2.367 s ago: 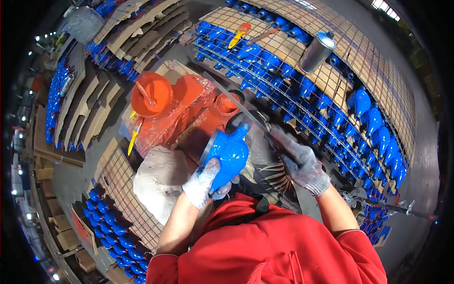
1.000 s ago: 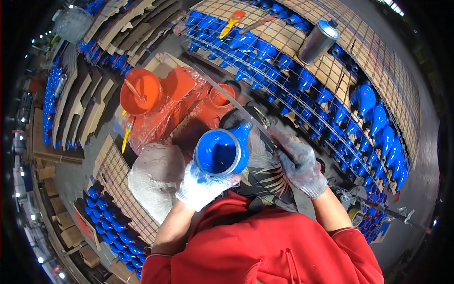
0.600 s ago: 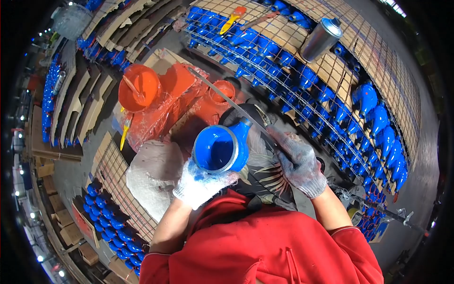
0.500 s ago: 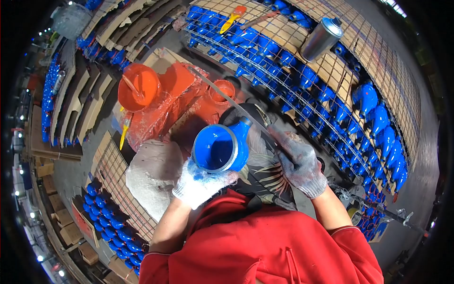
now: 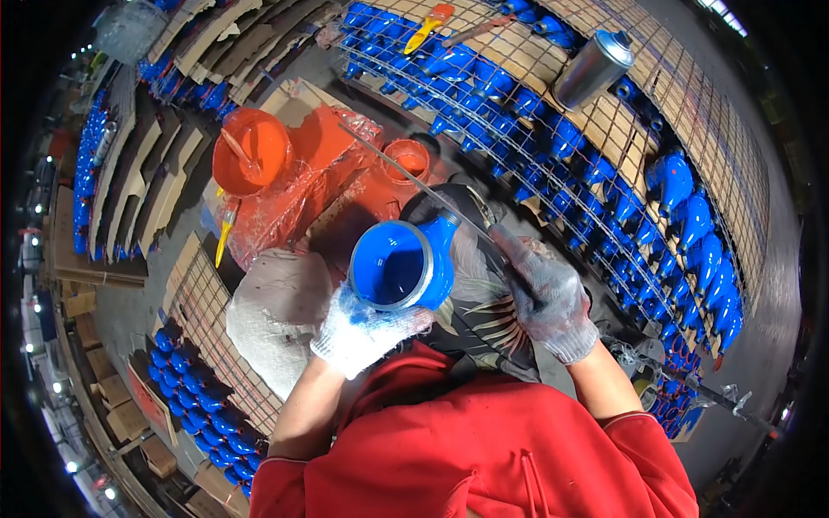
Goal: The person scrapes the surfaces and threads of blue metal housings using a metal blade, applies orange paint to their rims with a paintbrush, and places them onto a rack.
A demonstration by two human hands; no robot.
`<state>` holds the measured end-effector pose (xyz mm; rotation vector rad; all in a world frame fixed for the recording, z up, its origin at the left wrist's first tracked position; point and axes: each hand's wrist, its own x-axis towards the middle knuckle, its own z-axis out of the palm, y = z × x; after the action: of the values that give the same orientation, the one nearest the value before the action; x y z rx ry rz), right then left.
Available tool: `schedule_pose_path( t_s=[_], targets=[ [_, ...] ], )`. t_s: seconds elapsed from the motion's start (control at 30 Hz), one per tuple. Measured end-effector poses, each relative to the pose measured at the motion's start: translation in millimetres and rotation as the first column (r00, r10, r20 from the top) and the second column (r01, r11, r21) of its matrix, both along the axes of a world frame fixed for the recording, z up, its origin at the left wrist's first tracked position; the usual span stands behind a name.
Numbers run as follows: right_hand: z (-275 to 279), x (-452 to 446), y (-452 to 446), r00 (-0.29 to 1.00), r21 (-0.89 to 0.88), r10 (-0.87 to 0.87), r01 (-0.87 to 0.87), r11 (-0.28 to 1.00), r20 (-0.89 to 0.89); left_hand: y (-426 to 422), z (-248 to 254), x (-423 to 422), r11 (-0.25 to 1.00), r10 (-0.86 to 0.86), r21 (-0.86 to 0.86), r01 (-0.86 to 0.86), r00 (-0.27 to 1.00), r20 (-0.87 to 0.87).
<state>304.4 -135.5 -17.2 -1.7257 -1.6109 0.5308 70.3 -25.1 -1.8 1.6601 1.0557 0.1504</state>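
Observation:
My left hand (image 5: 364,332), in a white glove stained blue, is closed around the lower side of a glossy blue casting (image 5: 443,268). Its wide round mouth faces up, and a narrower threaded neck points away at the upper right. In my right hand (image 5: 553,298), gloved and smeared grey and dark, is one end of a long thin metal strip (image 5: 399,178). The strip slants up and left, passing close to the neck; whether it touches the casting I cannot tell. Patterned dark cloth (image 5: 484,319) lies beneath both hands.
Ahead stand a red-painted bucket (image 5: 272,151) with a stick in it and a smaller red pot (image 5: 406,161). A wire rack (image 5: 535,142) on the right carries blue castings, a metal can (image 5: 594,71) and a yellow-handled brush (image 5: 427,29). More castings (image 5: 194,397) lie lower left.
The metal strip has turned slightly in my right hand and looks thinner, more edge-on. My left hand and the casting stay almost in place. The view has shifted a little.

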Motion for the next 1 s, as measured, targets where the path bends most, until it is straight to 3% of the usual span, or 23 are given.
schedule_pose_path(
  t_s=[0.1, 0.17, 0.27, 0.3, 0.33, 0.37, 0.4, 0.47, 0.53, 0.57, 0.6, 0.67, 0.7, 0.73, 0.8, 0.87, 1.0],
  targets=[
    [-1.9, -3.9, 0.2, 0.99, 0.047, -0.034, 0.027, 0.999, 0.137, -0.4, -0.6, 0.5, 1.0, -0.013, 0.024, 0.014, 0.999, -0.036],
    [2.1, -6.0, 3.8, 0.952, 0.038, -0.026, 0.016, 0.999, 0.305, -1.3, -2.4, 0.7, 0.998, 0.002, 0.059, -0.004, 1.0, 0.028],
    [9.5, -12.3, 17.1, 0.944, 0.07, -0.028, 0.005, 0.998, 0.328, -4.5, -10.5, -1.1, 0.996, 0.013, 0.085, -0.014, 1.0, 0.003],
    [13.3, -12.5, 21.8, 0.954, -0.065, 0.014, 0.006, 0.998, 0.3, -6.2, -13.3, -0.6, 0.994, 0.075, 0.075, -0.076, 0.997, 0.021],
    [16.9, -12.9, 24.4, 0.955, -0.069, 0.004, 0.018, 0.997, 0.297, -8.2, -14.9, 0.3, 0.989, 0.135, 0.063, -0.137, 0.99, 0.038],
    [19.9, -12.3, 27.3, 0.961, -0.069, 0.02, -0.001, 0.998, 0.276, -5.4, -15.2, -1.6, 0.983, 0.048, 0.181, -0.04, 0.998, -0.041],
    [20.3, -12.5, 29.6, 0.966, -0.071, 0.037, -0.019, 0.997, 0.254, -7.8, -22.8, -3.7, 0.977, 0.092, 0.195, -0.092, 0.996, 0.008],
    [17.0, -17.1, 31.5, 0.978, -0.152, 0.028, 0.004, 0.988, 0.207, -8.8, -19.9, -4.1, 0.913, -0.032, 0.402, 0.067, 0.995, -0.092],
    [31.0, -18.3, 36.6, 0.949, 0.009, 0.084, -0.091, 0.996, 0.304, -15.7, -14.3, 1.5, 0.974, 0.113, 0.193, -0.117, 0.993, 0.031],
    [22.3, -21.6, 34.7, 0.994, -0.004, 0.078, -0.077, 0.997, 0.077, -16.6, -13.6, 1.5, 0.979, 0.145, 0.14, -0.148, 0.989, 0.03],
    [18.5, -21.4, 31.3, 0.994, 0.007, 0.07, -0.07, 0.997, 0.08, -15.9, -12.6, 2.5, 0.982, 0.166, 0.089, -0.168, 0.986, 0.029],
    [13.3, -13.1, 23.7, 0.905, -0.034, 0.076, -0.068, 0.997, 0.418, -18.3, -12.7, 2.0, 0.986, 0.161, 0.04, -0.165, 0.983, 0.088],
    [9.1, -13.2, 16.9, 0.95, -0.093, 0.042, -0.014, 0.996, 0.311, -20.2, -19.2, -2.2, 0.949, -0.04, 0.315, 0.001, 0.992, 0.12],
    [14.6, -12.0, 10.3, 0.992, -0.128, 0.036, -0.02, 0.992, 0.123, -22.7, -22.4, -3.0, 0.943, -0.062, 0.331, 0.04, 0.996, 0.058],
    [4.0, -5.0, 1.1, 0.952, -0.086, 0.043, -0.017, 0.996, 0.305, -26.7, -24.8, -0.3, 0.988, 0.048, 0.134, -0.07, 0.986, 0.162],
    [2.4, -4.6, -4.6, 0.956, -0.021, 0.027, -0.022, 1.0, 0.291, -26.6, -17.8, 2.6, 0.98, -0.029, 0.196, 0.019, 0.998, 0.047],
    [-2.7, -6.2, -18.3, 0.971, 0.047, -0.032, 0.021, 0.999, 0.236, -27.3, -17.7, 6.8, 0.931, -0.148, 0.339, 0.133, 0.989, 0.017]
  ],
)
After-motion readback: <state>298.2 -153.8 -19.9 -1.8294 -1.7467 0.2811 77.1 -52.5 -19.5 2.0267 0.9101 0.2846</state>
